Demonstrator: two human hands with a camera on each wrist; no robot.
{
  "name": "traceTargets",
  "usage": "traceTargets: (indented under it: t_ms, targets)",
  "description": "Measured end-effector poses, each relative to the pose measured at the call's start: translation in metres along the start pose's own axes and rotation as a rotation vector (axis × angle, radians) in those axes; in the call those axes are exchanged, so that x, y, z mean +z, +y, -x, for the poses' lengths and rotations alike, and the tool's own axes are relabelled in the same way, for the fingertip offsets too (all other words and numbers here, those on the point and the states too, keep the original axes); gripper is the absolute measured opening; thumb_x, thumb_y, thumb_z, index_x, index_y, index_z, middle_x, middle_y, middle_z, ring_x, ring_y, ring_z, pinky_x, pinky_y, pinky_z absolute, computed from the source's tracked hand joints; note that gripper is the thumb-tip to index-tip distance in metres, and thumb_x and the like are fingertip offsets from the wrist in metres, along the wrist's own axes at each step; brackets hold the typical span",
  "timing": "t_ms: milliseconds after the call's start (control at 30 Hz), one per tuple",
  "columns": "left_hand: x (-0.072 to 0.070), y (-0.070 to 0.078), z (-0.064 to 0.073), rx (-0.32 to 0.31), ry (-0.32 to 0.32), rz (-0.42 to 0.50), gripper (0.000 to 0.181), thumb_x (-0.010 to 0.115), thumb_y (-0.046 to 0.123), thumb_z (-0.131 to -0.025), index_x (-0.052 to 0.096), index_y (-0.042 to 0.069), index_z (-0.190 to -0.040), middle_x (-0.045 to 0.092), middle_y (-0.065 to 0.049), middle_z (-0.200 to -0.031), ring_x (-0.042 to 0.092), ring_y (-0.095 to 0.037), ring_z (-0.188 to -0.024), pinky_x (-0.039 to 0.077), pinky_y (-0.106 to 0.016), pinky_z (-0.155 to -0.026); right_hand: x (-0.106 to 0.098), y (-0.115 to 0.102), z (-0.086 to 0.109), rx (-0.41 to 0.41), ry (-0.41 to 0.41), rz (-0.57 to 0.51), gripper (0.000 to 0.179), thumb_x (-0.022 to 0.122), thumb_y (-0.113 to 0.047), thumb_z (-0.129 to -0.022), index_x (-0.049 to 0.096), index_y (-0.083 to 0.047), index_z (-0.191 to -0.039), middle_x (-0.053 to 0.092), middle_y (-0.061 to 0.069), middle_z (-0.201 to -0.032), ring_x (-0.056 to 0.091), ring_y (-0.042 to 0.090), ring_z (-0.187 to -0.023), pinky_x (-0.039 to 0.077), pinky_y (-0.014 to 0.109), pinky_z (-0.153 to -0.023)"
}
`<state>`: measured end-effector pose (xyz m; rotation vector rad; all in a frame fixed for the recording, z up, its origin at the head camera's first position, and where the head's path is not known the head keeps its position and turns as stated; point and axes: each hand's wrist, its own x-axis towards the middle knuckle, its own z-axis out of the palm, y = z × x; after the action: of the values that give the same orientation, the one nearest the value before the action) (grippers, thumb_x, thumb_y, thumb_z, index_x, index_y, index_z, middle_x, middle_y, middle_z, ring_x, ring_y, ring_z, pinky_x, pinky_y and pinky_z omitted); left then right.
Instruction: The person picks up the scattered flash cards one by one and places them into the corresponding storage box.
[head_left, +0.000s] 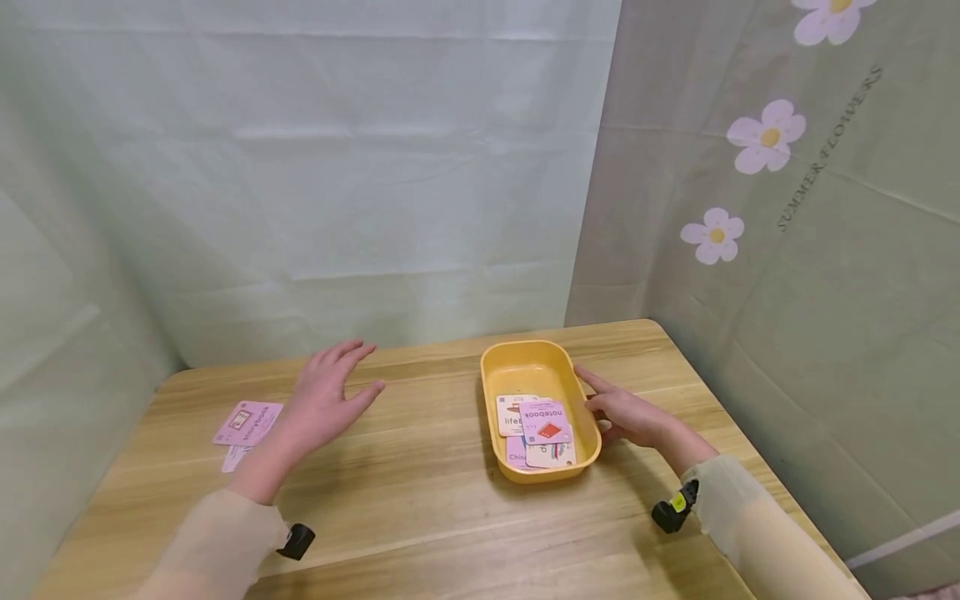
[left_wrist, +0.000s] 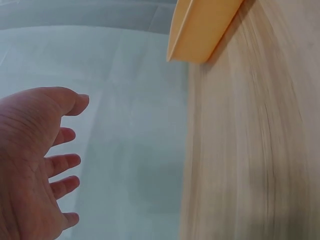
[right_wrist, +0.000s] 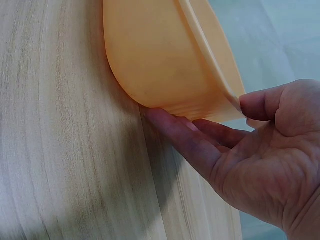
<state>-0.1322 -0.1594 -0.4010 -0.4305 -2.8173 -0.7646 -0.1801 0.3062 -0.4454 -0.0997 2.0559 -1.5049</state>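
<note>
In the head view a yellow plastic bin (head_left: 528, 353) rests on the table with several printed cards (head_left: 546, 421) inside; the top one reads "notebook". My right hand (head_left: 633, 417) is at its right side, touching the outer wall. From the right wrist, the fairly straight fingers (right_wrist: 192, 147) lie along the bin's lower side and the thumb (right_wrist: 262, 105) meets the rim. My left hand (head_left: 318, 408) hovers over the table's left part, empty, fingers spread apart from the thumb. Pink cards (head_left: 247, 422) lie overlapped beside the left forearm, partly hidden.
Wood-grain table (head_left: 420, 517) spans the foreground. A pale cloth (head_left: 337, 167) hangs behind it. To the right hangs a cloth with printed flowers (head_left: 767, 137). A dark wrist device (head_left: 678, 504) sits on the right sleeve, another (head_left: 297, 542) on the left.
</note>
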Motion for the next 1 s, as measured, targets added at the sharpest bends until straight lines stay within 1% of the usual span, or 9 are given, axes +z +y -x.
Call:
traceTargets:
  t_ms: [200, 400, 633, 867, 1000]
  targets:
    - [-0.004, -0.017, 0.010, -0.036, 0.008, -0.019, 0.071, 0.058, 0.050, -0.102, 0.040, 0.007, -0.156, 0.033, -0.023, -0.160, 0.026, -0.053, -0.143, 0.022, -0.073, -0.109, -0.001, 0.002, -0.001, 0.000, -0.003, -0.001, 0.076, 0.044, -0.010, -0.103, 0.007, -0.030, -0.166, 0.012, 0.019, -0.168, 0.044, 0.041, -0.131, 0.055, 0.056, -0.092]
    - [-0.010, -0.036, 0.020, -0.062, 0.036, -0.045, 0.069, 0.060, 0.047, -0.102, 0.043, 0.004, -0.153, 0.037, -0.029, -0.155, 0.030, -0.057, -0.138, 0.024, -0.076, -0.105, -0.001, 0.002, -0.002, 0.007, 0.005, -0.010, 0.076, 0.045, -0.010, -0.103, 0.008, -0.032, -0.166, 0.018, 0.020, -0.166, 0.044, 0.041, -0.132, 0.055, 0.057, -0.092]
    - [-0.017, -0.059, 0.031, -0.091, 0.068, -0.083, 0.064, 0.062, 0.038, -0.102, 0.044, -0.001, -0.150, 0.041, -0.033, -0.149, 0.033, -0.060, -0.132, 0.026, -0.077, -0.101, -0.001, 0.002, -0.002, 0.003, -0.001, -0.001, 0.075, 0.044, -0.011, -0.103, 0.007, -0.030, -0.166, 0.015, 0.020, -0.167, 0.043, 0.042, -0.133, 0.055, 0.057, -0.092]
    - [-0.026, -0.079, 0.036, -0.109, 0.082, -0.122, 0.063, 0.061, 0.037, -0.102, 0.046, -0.007, -0.145, 0.044, -0.037, -0.143, 0.036, -0.064, -0.126, 0.029, -0.077, -0.098, 0.001, 0.003, -0.003, 0.010, 0.013, -0.016, 0.075, 0.044, -0.010, -0.102, 0.009, -0.031, -0.166, 0.020, 0.020, -0.165, 0.045, 0.039, -0.130, 0.055, 0.056, -0.091]
    - [-0.029, -0.094, 0.037, -0.143, 0.077, -0.142, 0.063, 0.061, 0.036, -0.102, 0.046, -0.008, -0.145, 0.044, -0.038, -0.143, 0.036, -0.064, -0.126, 0.028, -0.076, -0.099, 0.000, 0.002, -0.002, 0.000, 0.001, -0.014, 0.076, 0.044, -0.009, -0.102, 0.008, -0.029, -0.166, 0.017, 0.021, -0.166, 0.045, 0.039, -0.128, 0.055, 0.057, -0.092]
